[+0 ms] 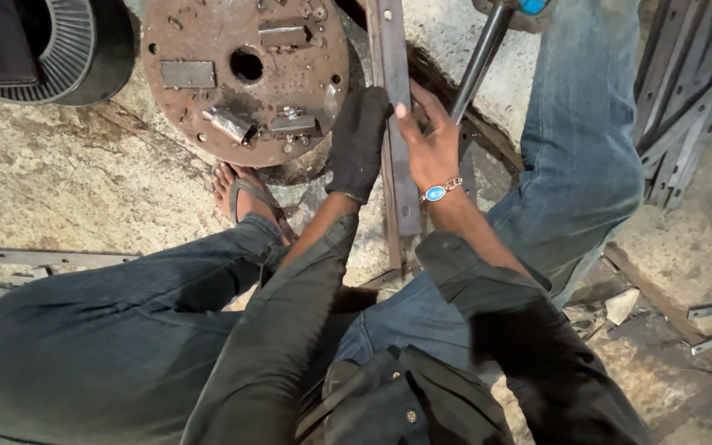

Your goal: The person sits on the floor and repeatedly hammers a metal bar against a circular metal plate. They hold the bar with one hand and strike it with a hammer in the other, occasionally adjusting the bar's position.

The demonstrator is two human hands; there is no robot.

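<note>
Jacket: dark jacket lies nearest the lens, collar and a button showing at the bottom edge; both sleeves run up towards the hands.
Legs: jeans on both knees, spread to either side of the work; a foot in a sandal rests on the floor just below the disc.
Left hand: left hand wears a dark glove; it lies against the left edge of the bar, fingers curled on it near its middle.
Right hand: right hand is bare, with a chain bracelet carrying a blue oval stone at the wrist; fingers closed round the lower end of the rod, thumb pressed on the bar's face.
Bar: flat steel bar with holes, lying lengthwise between the knees, from the top edge down to the lap, on the floor.
Rod: dark round rod slants up and right from the right hand to a blue-tipped end at the top edge.
Disc: rusty round disc with a centre hole and small metal blocks on it, left of the bar.
Surroundings: coil of wire top left; loose steel strips stacked right, more on the floor at left and lower right.
</note>
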